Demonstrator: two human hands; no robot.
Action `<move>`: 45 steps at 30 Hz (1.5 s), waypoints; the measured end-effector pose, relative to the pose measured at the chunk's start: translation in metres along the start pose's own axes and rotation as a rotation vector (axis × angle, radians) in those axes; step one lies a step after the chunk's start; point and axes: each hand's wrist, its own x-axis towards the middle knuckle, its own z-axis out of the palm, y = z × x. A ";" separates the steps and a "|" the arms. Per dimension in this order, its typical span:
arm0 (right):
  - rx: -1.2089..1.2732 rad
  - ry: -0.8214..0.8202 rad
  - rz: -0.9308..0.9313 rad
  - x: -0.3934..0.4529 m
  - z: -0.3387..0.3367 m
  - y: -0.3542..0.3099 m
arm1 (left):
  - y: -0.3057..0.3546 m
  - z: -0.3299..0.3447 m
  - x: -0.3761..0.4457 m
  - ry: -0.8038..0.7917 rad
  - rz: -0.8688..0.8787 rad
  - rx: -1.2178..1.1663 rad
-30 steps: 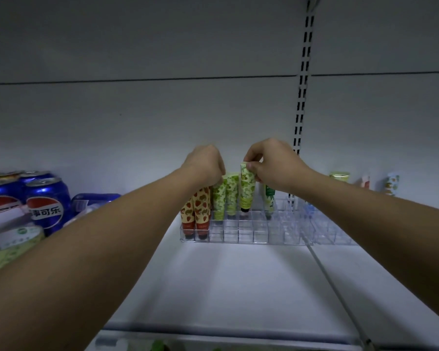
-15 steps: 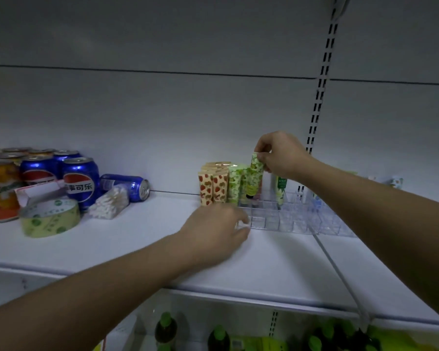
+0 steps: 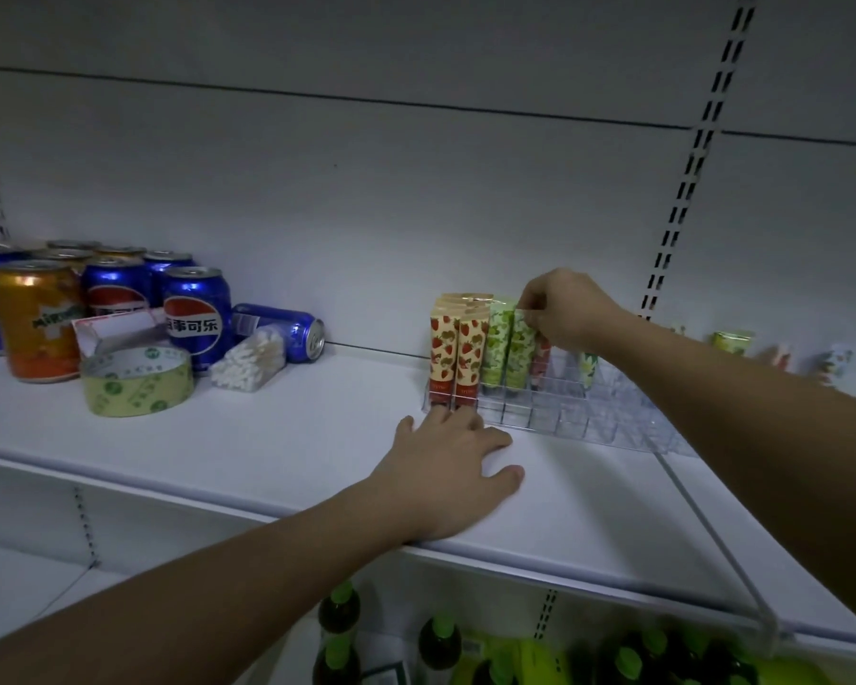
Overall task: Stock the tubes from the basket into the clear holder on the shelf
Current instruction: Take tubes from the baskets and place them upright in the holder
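Observation:
A clear gridded holder [image 3: 589, 417] stands on the white shelf [image 3: 278, 437]. At its left end stand strawberry-print tubes [image 3: 458, 353] and green-print tubes [image 3: 495, 348], upright. My right hand [image 3: 567, 309] pinches the top of a green-print tube [image 3: 521, 355] that stands in a slot beside them. A red tube and another green tube [image 3: 588, 370] stand just behind my wrist. My left hand [image 3: 446, 472] lies flat on the shelf with fingers spread, fingertips against the holder's front left corner, holding nothing. The basket is out of view.
Soda cans [image 3: 196, 313] stand at the left, one lying on its side [image 3: 287, 328], with a tape roll [image 3: 137, 380] and a box of cotton swabs [image 3: 250, 358] in front. More tubes [image 3: 732, 341] sit far right. Green-capped bottles [image 3: 339, 615] fill the lower shelf.
My left hand came down from the tubes to rest flat on the shelf by the holder. The right hand lowered the green tube into its slot. The view pulled back.

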 end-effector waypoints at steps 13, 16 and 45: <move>-0.060 -0.054 0.033 -0.030 -0.032 -0.006 | 0.001 -0.002 -0.001 0.011 -0.022 -0.012; -0.041 -0.091 0.043 -0.052 -0.041 -0.009 | 0.006 -0.007 -0.005 -0.002 -0.057 0.031; 0.242 -0.870 0.155 -0.347 0.147 -0.043 | 0.018 0.157 -0.218 -0.197 -0.547 -0.395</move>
